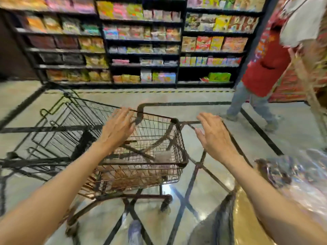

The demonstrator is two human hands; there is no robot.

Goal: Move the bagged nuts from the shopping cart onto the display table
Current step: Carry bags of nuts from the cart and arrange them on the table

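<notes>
Where the polished stone floor (208,191) shows black inlaid lines and glare, a wire shopping cart (141,156) stands in a shop aisle before dark shelving (143,41) stocked with coloured snack packets. A second person in a red apron (265,68) walks at upper right. Both bare forearms reach forward. The left hand (117,128) is spread flat, fingers extended over the cart's far rim, holding nothing. The right hand (215,135) is likewise open and empty, just beside the cart's right edge. Brownish bagged nuts (131,177) lie in the cart's basket bottom. Clear-wrapped goods (292,174) sit at lower right. Motion blur leaves all packaging text unreadable.
</notes>
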